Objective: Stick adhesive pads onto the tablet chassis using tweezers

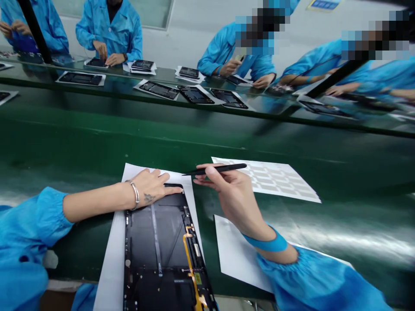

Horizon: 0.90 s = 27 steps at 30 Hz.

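A black tablet housing [145, 246] with electronics inside and an orange flex cable [189, 259] along its right side lies on a white paper sheet [112, 259]. Across its far end rests my left hand [151, 188], flat with fingers spread; one finger reaches the far right corner. My right hand [235, 190] pinches black tweezers [223, 168], held above the bench with the tip pointing left, near the housing's far corner. Beneath and beyond that hand lies a sheet of pale stickers [279, 177]. Another white sheet [240, 250] is partly covered by my right forearm.
The green bench [81, 134] runs up to a raised glass shelf [123, 88] bearing several similar housings on paper, including one housing [196, 94] near the middle. Co-workers in blue smocks [113, 30] sit across, handling similar parts. Dark slanted posts [35, 30] cross the view.
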{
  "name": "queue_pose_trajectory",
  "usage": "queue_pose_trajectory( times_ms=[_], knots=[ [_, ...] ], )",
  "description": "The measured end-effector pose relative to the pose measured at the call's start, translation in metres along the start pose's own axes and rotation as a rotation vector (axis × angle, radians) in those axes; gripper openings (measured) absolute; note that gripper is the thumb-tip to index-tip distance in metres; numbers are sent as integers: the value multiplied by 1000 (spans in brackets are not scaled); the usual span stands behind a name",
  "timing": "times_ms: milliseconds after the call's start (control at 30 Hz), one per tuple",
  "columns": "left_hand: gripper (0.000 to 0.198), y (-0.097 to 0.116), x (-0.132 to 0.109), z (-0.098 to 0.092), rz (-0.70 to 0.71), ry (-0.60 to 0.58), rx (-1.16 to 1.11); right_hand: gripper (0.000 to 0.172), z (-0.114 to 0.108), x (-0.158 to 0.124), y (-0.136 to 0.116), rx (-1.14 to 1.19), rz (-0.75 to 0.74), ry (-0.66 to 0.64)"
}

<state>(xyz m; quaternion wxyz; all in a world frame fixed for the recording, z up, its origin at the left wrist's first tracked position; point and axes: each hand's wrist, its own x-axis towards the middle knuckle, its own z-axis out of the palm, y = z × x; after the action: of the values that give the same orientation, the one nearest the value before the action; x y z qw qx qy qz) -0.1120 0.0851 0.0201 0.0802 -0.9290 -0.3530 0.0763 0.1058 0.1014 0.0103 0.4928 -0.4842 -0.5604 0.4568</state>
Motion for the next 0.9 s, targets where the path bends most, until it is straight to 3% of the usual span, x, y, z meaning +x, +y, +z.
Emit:
queue_pose_trajectory(
  times_ms=[100, 300, 900],
  knots=[
    [53, -10, -6, 10, 22, 38, -100, 37, 8, 0, -5, -60, -26, -149],
    [42, -20, -44, 22, 97, 282, -387, 40, 13, -5, 13, -206, -103, -315],
    [39, -14, -42, 20, 70, 220, -329, 24, 1, -9, 10, -448, -325, -387]
  ],
)
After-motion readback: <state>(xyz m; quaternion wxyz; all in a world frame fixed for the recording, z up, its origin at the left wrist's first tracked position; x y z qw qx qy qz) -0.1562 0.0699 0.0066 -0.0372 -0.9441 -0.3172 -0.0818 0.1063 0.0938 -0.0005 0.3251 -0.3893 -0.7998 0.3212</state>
